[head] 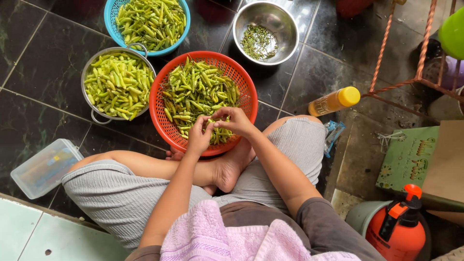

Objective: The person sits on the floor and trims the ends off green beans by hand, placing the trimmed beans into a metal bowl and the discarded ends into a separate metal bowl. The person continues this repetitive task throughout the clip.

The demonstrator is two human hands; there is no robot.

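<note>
A red plastic basket (162,121) full of green chillies (195,89) sits on the dark floor by my crossed legs. My left hand (199,137) and my right hand (234,121) meet over its near side, both pinching one green chilli (211,126) between the fingertips. A metal colander (92,113) of paler green chillies stands to the left. A blue basket (110,19) of green chillies is behind it. At the back a steel bowl (285,41) holds small green stems.
A clear plastic lidded box (46,166) lies at the left. A yellow-capped bottle (334,100) lies at the right near a rusty metal rack (420,53). An orange pump sprayer (398,224) and a green cardboard box (408,157) stand at the lower right. A pink towel (208,237) covers my lap.
</note>
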